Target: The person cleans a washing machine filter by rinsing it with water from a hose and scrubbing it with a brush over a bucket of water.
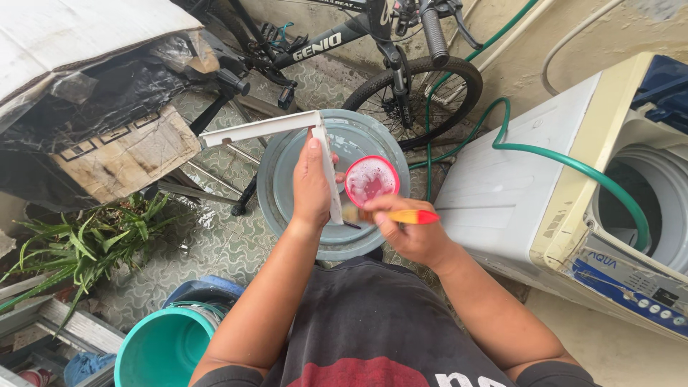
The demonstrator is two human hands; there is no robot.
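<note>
Patterned tile floor [215,247], grey round lid [287,193] at centre. Left hand [313,185] closed around white L-shaped bracket [287,129] over lid's middle. Right hand [408,233] gripping yellow-and-red paintbrush [401,216], just beside small red cup [371,180] near lid's right edge.

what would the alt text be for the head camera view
Seen from above, a person's left hand holds a white L-shaped bracket over a grey round lid, while the right hand grips a paintbrush beside a small pink cup. A bicycle, a washing machine with a green hose and a teal bucket surround them.
</note>
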